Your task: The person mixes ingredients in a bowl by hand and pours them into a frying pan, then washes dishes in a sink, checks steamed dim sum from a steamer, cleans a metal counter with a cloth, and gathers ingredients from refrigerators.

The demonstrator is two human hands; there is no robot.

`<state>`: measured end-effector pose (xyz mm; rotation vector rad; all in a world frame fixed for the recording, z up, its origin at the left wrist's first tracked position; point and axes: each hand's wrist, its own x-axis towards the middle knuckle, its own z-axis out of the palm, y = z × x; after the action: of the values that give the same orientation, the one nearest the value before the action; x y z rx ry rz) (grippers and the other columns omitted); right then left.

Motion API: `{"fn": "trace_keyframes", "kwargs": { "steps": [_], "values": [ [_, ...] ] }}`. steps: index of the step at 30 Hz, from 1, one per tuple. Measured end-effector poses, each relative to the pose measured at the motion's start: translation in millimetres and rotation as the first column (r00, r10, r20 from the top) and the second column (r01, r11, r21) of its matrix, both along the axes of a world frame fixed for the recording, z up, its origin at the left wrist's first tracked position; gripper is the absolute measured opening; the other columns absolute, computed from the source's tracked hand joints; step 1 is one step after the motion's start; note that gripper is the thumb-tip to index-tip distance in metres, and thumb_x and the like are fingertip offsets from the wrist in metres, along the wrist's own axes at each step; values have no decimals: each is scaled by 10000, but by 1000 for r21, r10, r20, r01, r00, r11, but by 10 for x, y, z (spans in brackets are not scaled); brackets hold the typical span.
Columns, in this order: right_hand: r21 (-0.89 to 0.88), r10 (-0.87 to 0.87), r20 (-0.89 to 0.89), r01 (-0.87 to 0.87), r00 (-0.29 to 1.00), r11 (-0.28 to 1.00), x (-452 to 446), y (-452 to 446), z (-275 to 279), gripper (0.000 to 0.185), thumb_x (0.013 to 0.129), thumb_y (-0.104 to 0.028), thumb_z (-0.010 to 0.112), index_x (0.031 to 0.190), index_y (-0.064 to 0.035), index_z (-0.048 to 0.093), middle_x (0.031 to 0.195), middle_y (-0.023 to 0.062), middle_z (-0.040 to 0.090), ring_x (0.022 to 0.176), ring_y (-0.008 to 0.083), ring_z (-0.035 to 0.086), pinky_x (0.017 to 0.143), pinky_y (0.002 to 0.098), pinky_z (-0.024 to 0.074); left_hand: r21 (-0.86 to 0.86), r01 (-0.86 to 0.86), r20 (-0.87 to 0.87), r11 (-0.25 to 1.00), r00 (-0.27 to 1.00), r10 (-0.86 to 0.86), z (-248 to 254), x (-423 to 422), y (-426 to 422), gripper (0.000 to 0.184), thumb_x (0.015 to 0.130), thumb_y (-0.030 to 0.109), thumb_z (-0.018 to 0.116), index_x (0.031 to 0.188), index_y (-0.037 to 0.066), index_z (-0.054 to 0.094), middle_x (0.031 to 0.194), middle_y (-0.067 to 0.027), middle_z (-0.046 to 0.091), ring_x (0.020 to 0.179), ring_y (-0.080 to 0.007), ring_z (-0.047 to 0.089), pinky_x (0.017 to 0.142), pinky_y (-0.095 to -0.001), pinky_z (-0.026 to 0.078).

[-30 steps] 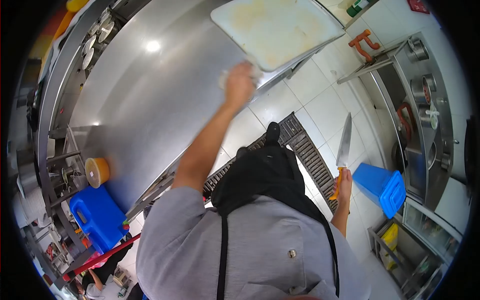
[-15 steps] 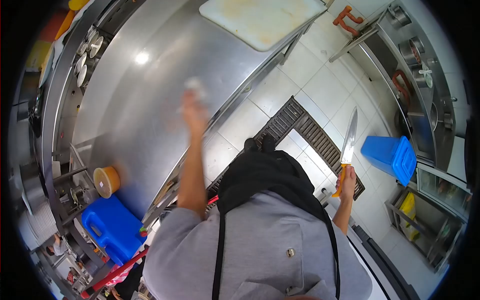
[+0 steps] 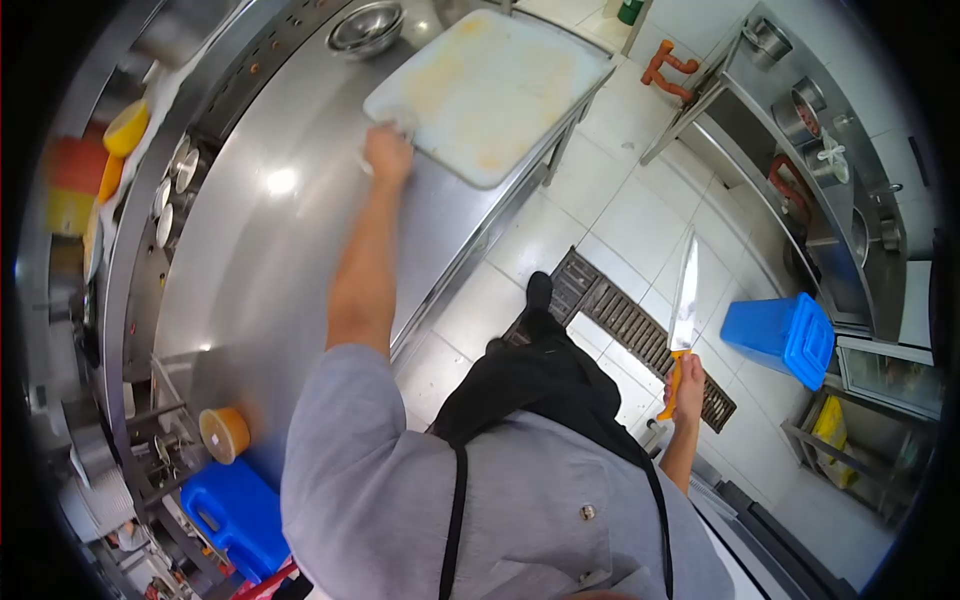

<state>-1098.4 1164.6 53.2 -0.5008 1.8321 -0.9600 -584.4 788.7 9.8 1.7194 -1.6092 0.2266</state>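
My left hand [image 3: 388, 155] is closed on a crumpled whitish cloth [image 3: 402, 122], which is blurred and mostly hidden by the fingers. It is at the near left corner of a large white cutting board [image 3: 490, 95] with yellowish stains, on the steel table [image 3: 290, 240]. Out to the right, over the floor, my right hand [image 3: 686, 388] grips the yellow handle of a large kitchen knife [image 3: 686, 300]. The blade points forward, away from my body.
Steel bowls [image 3: 366, 30] stand beyond the board. An orange-lidded tub [image 3: 224, 434] and a blue jug [image 3: 235, 520] are at the table's near left end. A blue lidded bin [image 3: 778, 335] stands right of the knife. A dark floor grate [image 3: 625, 325] crosses the tiles.
My left hand has moved forward over the table with the cloth, up to the cutting board. My body has stepped forward, and more of the board and the bowls now show. The knife stays in my right hand.
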Motion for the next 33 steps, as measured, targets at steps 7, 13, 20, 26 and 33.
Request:
{"fn": "trace_keyframes", "kwargs": {
  "steps": [7,13,20,26,33],
  "values": [
    [-4,-167,109,168,980,986,-440,-749,-192,276,997,-406,432,996,-135,485,570,-3,455,372,71,393,312,216,318,228,674,-507,703,698,-505,756,-2420,666,300,719,-33,516,975,-7,672,916,-258,548,916,-421,560,843,-469,456],
    [-11,-247,41,248,968,969,-834,-1032,-106,241,996,-398,441,933,-165,454,572,12,462,346,99,410,283,233,319,53,106,-52,993,993,-103,789,-1517,-2089,155,708,1,550,823,-41,645,880,-277,589,832,-396,565,764,-482,452],
    [65,-319,-90,325,944,943,-1178,-983,-326,269,992,-395,434,1037,-141,509,568,-5,446,371,85,401,302,228,311,204,601,-319,773,787,-528,-376,-2912,-2563,213,873,180,521,880,-12,614,808,-204,647,828,-339,618,754,-514,463],
    [-152,-81,-209,49,975,987,-1251,-2241,86,248,994,-341,461,1063,-111,523,522,-40,371,370,53,360,291,229,259,140,871,-695,471,425,-580,657,-3796,-702,308,703,40,598,1002,-1,659,964,-192,584,976,-350,578,831,-411,481],
    [-271,390,-727,-759,565,592,-236,-3477,187,360,970,-146,522,1322,-68,518,861,80,550,750,183,544,673,315,447,253,227,-658,941,753,-5,992,-467,248,273,795,103,612,1042,-4,663,974,-136,676,882,-210,645,771,-341,524]
  ]
}}
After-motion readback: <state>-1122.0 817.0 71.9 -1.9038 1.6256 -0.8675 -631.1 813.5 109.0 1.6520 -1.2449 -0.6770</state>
